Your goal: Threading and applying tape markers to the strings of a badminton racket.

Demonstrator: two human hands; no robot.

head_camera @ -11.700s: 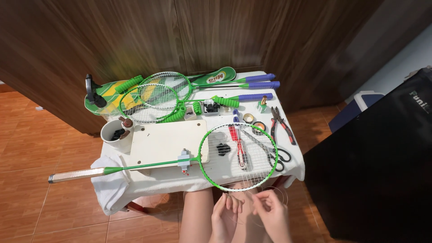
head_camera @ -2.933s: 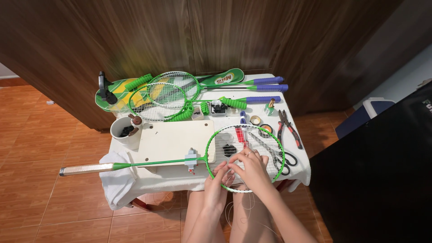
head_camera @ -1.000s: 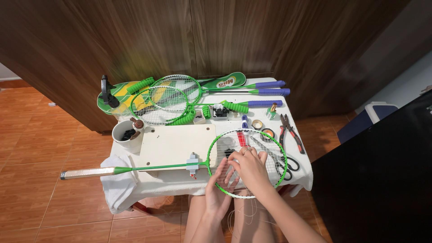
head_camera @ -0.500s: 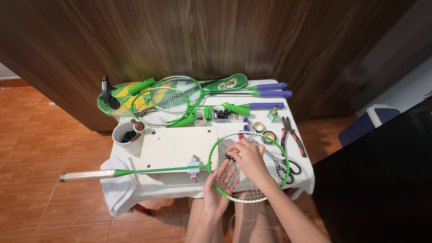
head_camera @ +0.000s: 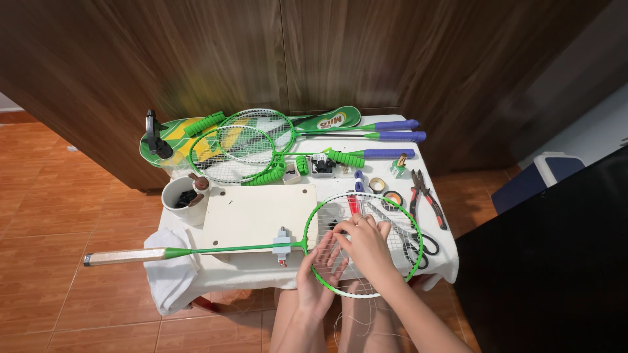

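Note:
A green badminton racket point(head_camera: 222, 248) lies across the small white-covered table point(head_camera: 392, 163), its head point(head_camera: 309, 222) over the near edge and a grey clamp point(head_camera: 282, 236) on its shaft. My right hand point(head_camera: 365, 247) rests on top of the strings in the middle of the head, fingers curled and pinching at a string. My left hand point(head_camera: 315, 278) is at the head's near left rim, fingers spread against the strings from below. Thin loose string point(head_camera: 353, 319) hangs down over my knees.
A white board point(head_camera: 255, 210) lies under the racket shaft. A white cup point(head_camera: 178, 201) and white cloth point(head_camera: 167, 274) sit at the left. More green rackets point(head_camera: 229, 151) lie at the back. Pliers point(head_camera: 428, 195), scissors point(head_camera: 418, 245) and tape rolls point(head_camera: 376, 184) lie at the right. A black case point(head_camera: 556, 261) stands close on the right.
My right hand slid back toward me from the far part of the racket head to its middle. My left hand stayed at the near rim. Long before, both hands were over my lap.

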